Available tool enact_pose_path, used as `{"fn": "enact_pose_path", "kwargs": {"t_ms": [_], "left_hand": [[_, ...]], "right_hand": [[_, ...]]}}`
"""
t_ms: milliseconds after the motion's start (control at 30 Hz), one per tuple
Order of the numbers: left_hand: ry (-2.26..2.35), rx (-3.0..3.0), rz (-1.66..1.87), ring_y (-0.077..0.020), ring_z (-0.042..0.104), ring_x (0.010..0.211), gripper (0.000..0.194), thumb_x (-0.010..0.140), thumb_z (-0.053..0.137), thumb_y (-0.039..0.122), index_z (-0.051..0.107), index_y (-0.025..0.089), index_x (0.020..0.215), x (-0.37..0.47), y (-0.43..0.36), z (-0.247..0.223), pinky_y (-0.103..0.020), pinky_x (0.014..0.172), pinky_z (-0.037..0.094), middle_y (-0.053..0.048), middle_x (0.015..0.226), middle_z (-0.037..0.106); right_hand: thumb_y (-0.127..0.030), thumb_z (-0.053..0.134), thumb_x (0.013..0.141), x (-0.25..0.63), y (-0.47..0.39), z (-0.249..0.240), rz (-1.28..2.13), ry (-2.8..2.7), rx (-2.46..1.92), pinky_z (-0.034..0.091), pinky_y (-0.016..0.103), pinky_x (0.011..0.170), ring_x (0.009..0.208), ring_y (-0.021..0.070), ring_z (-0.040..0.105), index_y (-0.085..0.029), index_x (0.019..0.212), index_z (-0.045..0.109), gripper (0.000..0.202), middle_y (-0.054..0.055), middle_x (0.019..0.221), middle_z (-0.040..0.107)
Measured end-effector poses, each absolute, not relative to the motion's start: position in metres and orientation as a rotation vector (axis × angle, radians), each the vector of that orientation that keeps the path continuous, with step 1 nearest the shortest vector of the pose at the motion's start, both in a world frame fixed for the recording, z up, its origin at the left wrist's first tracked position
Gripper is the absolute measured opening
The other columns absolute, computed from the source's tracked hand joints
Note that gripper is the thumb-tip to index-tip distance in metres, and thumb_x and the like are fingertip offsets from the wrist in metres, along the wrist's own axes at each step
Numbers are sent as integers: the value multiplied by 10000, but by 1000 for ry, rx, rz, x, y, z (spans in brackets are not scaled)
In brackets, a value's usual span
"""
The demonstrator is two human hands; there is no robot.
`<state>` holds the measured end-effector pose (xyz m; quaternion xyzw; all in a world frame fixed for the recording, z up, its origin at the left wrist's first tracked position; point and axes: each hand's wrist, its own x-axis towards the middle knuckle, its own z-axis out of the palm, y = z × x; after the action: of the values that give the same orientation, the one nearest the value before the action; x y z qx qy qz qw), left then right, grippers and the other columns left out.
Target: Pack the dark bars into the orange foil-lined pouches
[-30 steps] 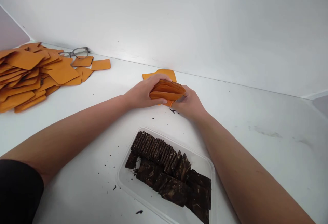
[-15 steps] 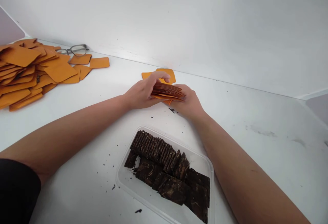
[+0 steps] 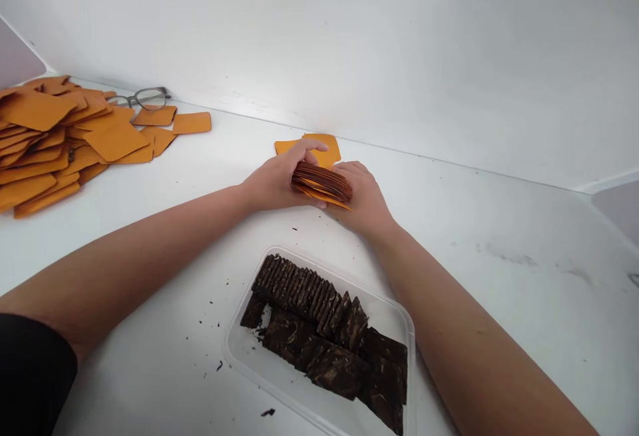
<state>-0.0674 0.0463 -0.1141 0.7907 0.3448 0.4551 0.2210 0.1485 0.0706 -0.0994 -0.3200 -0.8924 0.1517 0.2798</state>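
A thick stack of orange paper packets [image 3: 322, 182] is held between both hands above the table, edges turned toward me. My left hand [image 3: 282, 180] grips its left side, with the index finger reaching over the top and the thumb low at the front. Around the right end closes my right hand [image 3: 363, 198]; its fingertips are hidden behind the stack. One packet sticks out at the bottom. Nearer to me, a clear plastic tub [image 3: 239, 356] holds dark pressed squares [image 3: 299, 289], which look like tea; some stand in a row, others lie flat.
A large heap of orange packets [image 3: 54, 136] lies at the left, with glasses [image 3: 150, 98] behind it. Further orange packets [image 3: 324, 146] lie beyond my hands. Dark crumbs [image 3: 268, 413] are scattered around the tub. A white wall [image 3: 349, 43] rises along the table's back edge.
The stack has tilted down to the right and its packets sit more evenly together. My right hand has shifted slightly left around its end.
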Motion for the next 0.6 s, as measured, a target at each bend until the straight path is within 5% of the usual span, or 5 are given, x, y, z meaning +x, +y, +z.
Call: {"fn": "enact_pose_path", "kwargs": {"t_ms": [100, 200, 300, 400, 600], "left_hand": [[984, 2145, 1209, -155, 665, 797, 911, 652, 940, 421, 407, 292, 1380, -67, 46, -113, -297, 674, 533, -15, 988, 656], [946, 2122, 1231, -144, 650, 761, 743, 725, 894, 459, 467, 282, 1306, -65, 43, -109, -300, 669, 528, -4, 936, 663], [959, 2072, 1383, -134, 650, 746, 551, 814, 817, 537, 517, 282, 1199, -62, 37, -105, -298, 671, 540, 8, 913, 673], [959, 2080, 1513, -136, 668, 740, 594, 857, 777, 560, 471, 304, 1297, -60, 35, -106, -292, 650, 557, 10, 928, 677], [798, 2403, 1596, -239, 622, 1300, 529, 1009, 620, 365, 380, 406, 1479, -62, 42, -110, -411, 988, 591, -44, 1420, 603]], "right_hand": [[-608, 718, 806, 148, 71, -99, 427, -2386, -871, 480, 412, 891, 857, 191, 571, -194, 851, 640, 424, 35, 839, 643], [-570, 724, 795, 145, 65, -96, 471, -2321, -900, 494, 430, 857, 835, 215, 585, -221, 790, 642, 359, 40, 812, 656], [-612, 691, 840, 142, 56, -93, 505, -2196, -961, 521, 441, 822, 850, 238, 611, -252, 901, 681, 365, 44, 861, 674], [-701, 720, 806, 139, 50, -89, 538, -2098, -1019, 539, 442, 783, 850, 247, 627, -251, 1017, 677, 499, 53, 932, 688], [-654, 793, 760, 140, 49, -85, 641, -2047, -1077, 551, 396, 708, 848, 235, 668, -237, 1069, 679, 531, 42, 1032, 727]]}}
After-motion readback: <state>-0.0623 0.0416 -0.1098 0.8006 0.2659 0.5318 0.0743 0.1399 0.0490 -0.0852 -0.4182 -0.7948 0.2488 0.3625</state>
